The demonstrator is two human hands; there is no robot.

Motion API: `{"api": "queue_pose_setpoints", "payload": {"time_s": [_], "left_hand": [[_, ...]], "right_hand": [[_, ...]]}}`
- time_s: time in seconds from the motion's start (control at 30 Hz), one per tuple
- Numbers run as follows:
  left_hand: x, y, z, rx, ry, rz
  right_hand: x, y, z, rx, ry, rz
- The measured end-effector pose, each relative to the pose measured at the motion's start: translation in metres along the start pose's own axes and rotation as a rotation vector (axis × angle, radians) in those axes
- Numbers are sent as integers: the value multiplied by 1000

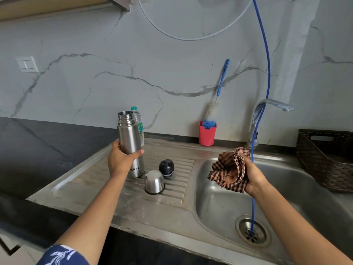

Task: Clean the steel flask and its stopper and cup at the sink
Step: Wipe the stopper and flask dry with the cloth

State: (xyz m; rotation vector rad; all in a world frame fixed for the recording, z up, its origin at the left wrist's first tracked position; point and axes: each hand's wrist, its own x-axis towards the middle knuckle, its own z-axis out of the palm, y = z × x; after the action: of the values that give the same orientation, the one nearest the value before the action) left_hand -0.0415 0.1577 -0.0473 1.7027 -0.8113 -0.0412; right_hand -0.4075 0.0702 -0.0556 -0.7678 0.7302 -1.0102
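One flask (129, 137), one stopper (166, 167), one cup (154, 182), one cloth (229, 169).

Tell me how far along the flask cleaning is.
Done: the flask is apart, its stopper and upturned cup standing on the drainboard. In hand: the left hand grips the open flask upright, the right hand holds a checked cloth over the basin. Left: probably wiping all three; whether they were washed cannot be told. No water runs from the tap, and the brush sits in its red holder.
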Motion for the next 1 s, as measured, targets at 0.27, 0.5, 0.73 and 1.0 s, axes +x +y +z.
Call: {"api": "queue_pose_setpoints", "payload": {"time_s": [0.27, 0.5, 0.73, 1.0], "left_hand": [[2, -6, -3, 8, -100, -3], [-55, 47, -38, -392, 313, 249], [-132, 133, 69, -381, -662, 264], [-190, 154, 129, -728, -1027, -98]], "right_hand": [[-4, -1, 2, -5, 45, -35], [-15, -7, 7, 15, -5, -56], [-48, -23, 11, 61, -138, -80], [-82, -62, -19, -19, -31, -267]]}}
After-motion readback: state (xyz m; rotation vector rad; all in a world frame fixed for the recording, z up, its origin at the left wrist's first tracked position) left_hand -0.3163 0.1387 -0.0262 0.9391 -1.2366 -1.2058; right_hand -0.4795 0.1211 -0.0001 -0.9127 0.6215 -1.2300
